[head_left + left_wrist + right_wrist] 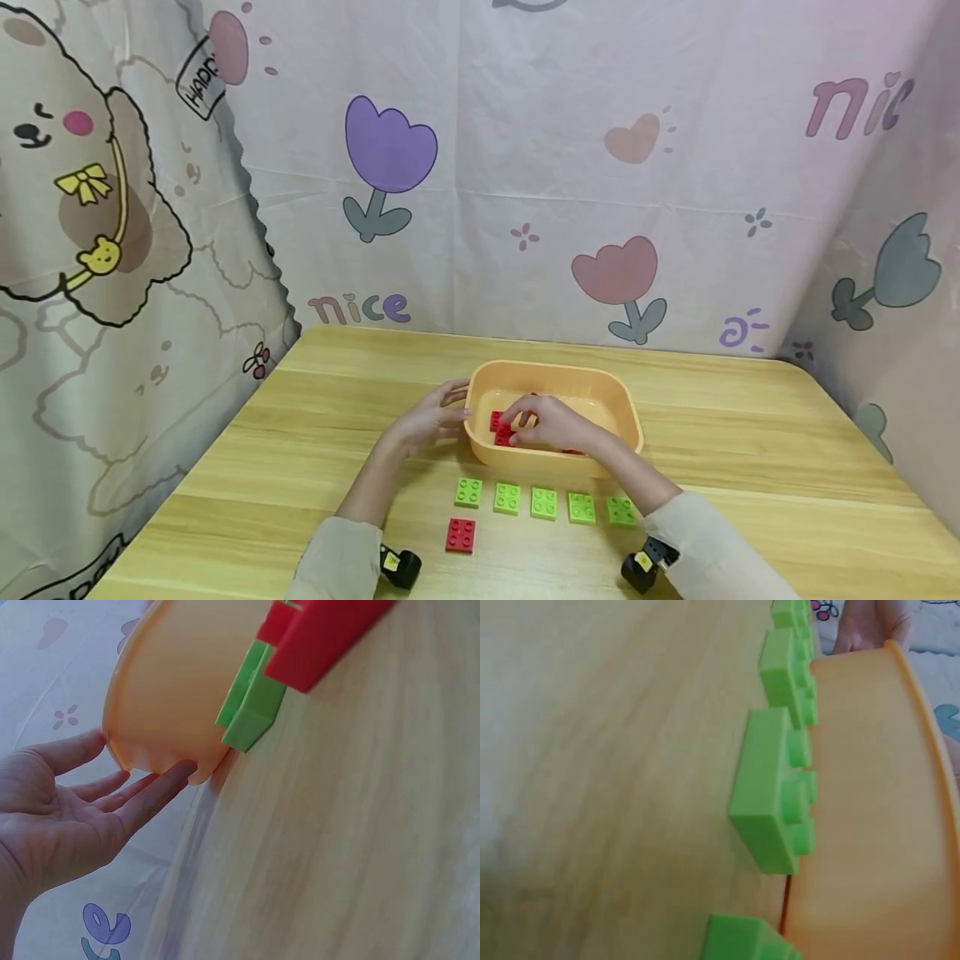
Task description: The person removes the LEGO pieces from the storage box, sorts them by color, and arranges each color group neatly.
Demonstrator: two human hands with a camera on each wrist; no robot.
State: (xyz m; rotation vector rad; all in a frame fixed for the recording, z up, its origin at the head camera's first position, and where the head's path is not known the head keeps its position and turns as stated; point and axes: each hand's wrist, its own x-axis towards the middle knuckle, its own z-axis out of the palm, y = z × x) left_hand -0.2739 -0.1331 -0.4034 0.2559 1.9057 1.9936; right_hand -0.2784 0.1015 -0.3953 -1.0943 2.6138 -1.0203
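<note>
An orange plastic basin [555,375] stands on the wooden table with several red bricks inside. My left hand [431,419] touches the basin's left end, thumb at the rim and fairly straight fingers [154,796] against the outer wall. Reaching over the near wall, my right hand [555,423] is inside the basin, thumb and index finger pinching a red brick [503,436]. Another red brick [496,421] lies just beside it. In the right wrist view the basin's wall [877,795] hides the right hand's fingertips.
Several green bricks [543,503] form a row, studs up, along the basin's near side. A single red brick [460,535] lies in front of the row's left end. Patterned cloth [525,192] hangs behind the table [360,358].
</note>
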